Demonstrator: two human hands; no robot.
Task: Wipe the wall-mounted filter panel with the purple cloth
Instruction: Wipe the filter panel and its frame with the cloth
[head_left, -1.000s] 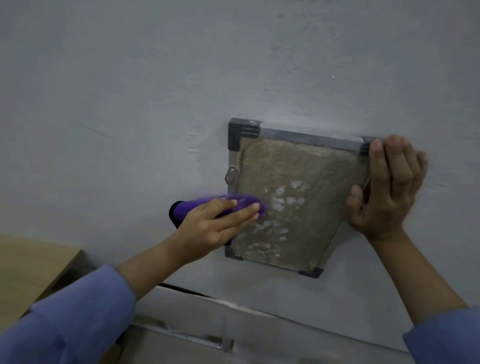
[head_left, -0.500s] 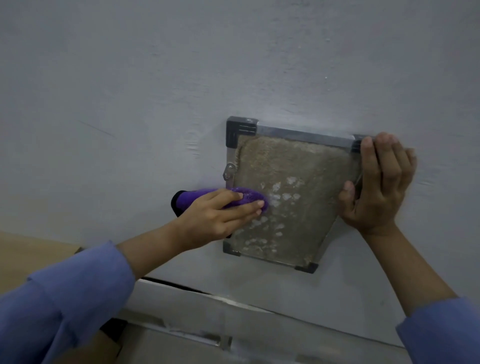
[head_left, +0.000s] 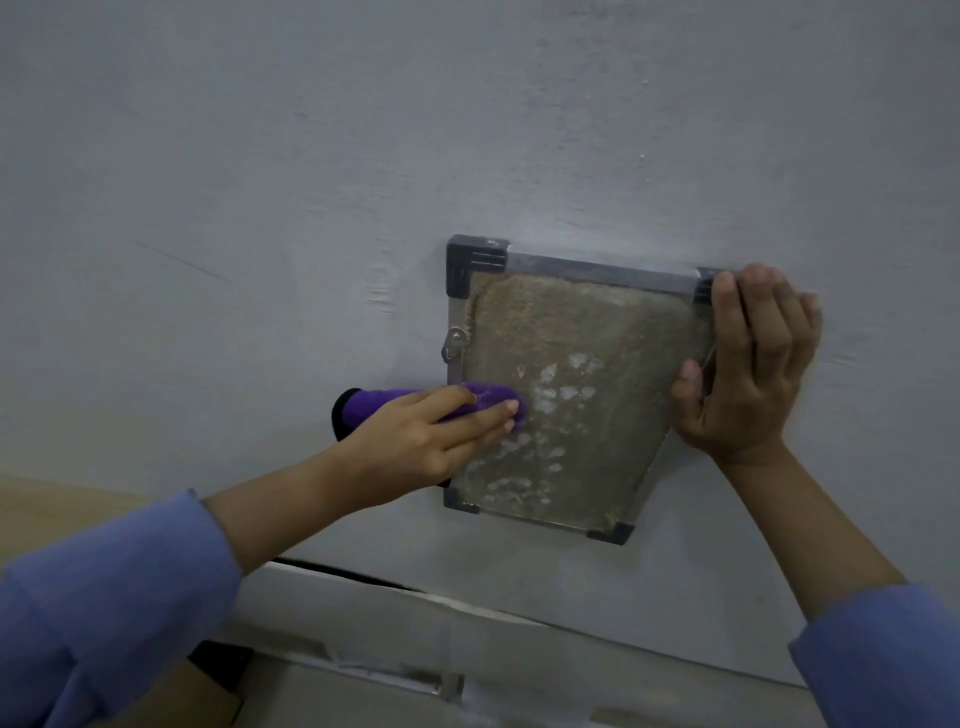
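The filter panel (head_left: 587, 338) hangs on a pale grey wall. It has a metal frame with black corner pieces and a dusty brown mesh with pale patches in its middle and lower part. My left hand (head_left: 421, 441) presses the purple cloth (head_left: 395, 402) flat against the panel's left edge, fingers stretched onto the mesh. The cloth's black-trimmed end sticks out to the left over the wall. My right hand (head_left: 753, 364) grips the panel's upper right edge, thumb on the mesh side and fingers around the frame.
A small metal latch (head_left: 456, 343) sits on the frame's left side above the cloth. Below the panel a white ledge (head_left: 415, 613) runs along the wall. A wooden surface (head_left: 47, 509) lies at the lower left.
The view has shifted slightly. My left hand with the cloth has edged a little right along the panel's left side. My right hand keeps its hold on the frame.
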